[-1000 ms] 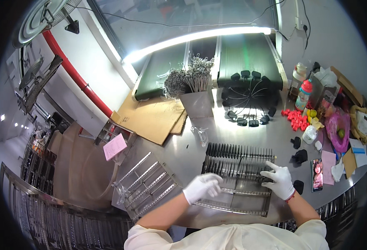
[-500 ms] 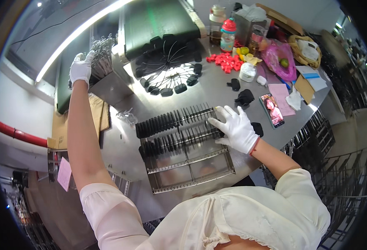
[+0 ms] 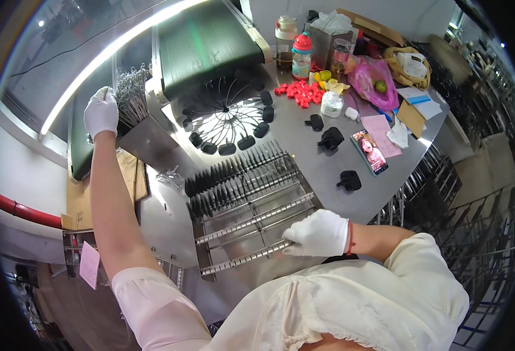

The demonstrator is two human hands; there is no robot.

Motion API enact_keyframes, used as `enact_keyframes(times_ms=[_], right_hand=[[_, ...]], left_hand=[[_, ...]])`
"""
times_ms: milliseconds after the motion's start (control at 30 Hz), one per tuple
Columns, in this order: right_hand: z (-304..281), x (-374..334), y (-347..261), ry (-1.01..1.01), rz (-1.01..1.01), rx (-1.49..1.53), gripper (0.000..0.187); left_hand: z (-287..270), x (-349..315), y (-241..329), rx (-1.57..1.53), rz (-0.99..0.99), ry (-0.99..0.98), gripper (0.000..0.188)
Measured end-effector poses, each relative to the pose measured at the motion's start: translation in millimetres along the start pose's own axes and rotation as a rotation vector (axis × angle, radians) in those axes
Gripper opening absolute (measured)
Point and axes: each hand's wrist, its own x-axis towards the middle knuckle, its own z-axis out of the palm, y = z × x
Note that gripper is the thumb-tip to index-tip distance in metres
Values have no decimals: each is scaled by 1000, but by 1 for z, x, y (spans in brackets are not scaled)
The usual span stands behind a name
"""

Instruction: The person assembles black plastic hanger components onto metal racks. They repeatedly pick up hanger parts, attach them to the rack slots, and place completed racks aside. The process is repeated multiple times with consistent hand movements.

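My left hand (image 3: 101,112), in a white glove, is raised at the far left with curled fingers. It is beside a bundle of thin metal wire pieces (image 3: 131,96) standing in a metal bin (image 3: 150,140); whatever its fingers hold is hidden. My right hand (image 3: 319,234), also gloved, has its fingers closed on the near right corner of a slotted metal rack (image 3: 256,208). Upright black flat pieces (image 3: 234,169) fill two far rows of this rack; its nearer bars hold none. Beyond the rack, black pads on thin wires (image 3: 229,114) are fanned in a ring over a bright light.
A green conveyor belt (image 3: 207,44) ends behind the ring. Bottles (image 3: 302,57), red pieces (image 3: 300,92), a pink bag (image 3: 369,82) and a phone (image 3: 369,151) occupy the table's right side. Loose black parts (image 3: 348,180) lie right of the rack; cardboard (image 3: 108,187) is at left.
My right hand has come from the rack's far right part down to its near right corner. The fingers of my left hand, spread beside the wires before, are now curled. The view has shifted slightly.
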Motion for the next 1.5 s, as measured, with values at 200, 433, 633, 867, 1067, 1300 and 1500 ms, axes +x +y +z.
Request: enact_keyframes(times_ms=[200, 433, 633, 867, 1067, 1300, 1500], right_hand=[[2, -11, -6, -10, 61, 3, 39], [30, -38, -2, -56, 111, 26, 39], [33, -52, -9, -136, 128, -35, 37], [38, -87, -5, -91, 132, -61, 35], [42, -112, 6, 20, 93, -94, 33], [13, -103, -3, 49, 102, -104, 35], [-7, -83, -15, 138, 35, -130, 32]], left_hand=[[-104, -24, 10, -550, 127, 521, 30], [-249, -216, 22, -738, 69, 656, 22], [-151, -360, 9, -982, -732, -286, 20], [-164, -350, 4, -1079, -749, -224, 22], [-123, -330, -30, -1237, -930, -469, 22], [-49, -362, -69, -1284, -1324, -601, 23], [-76, -398, 3, -1490, -1370, -916, 19]])
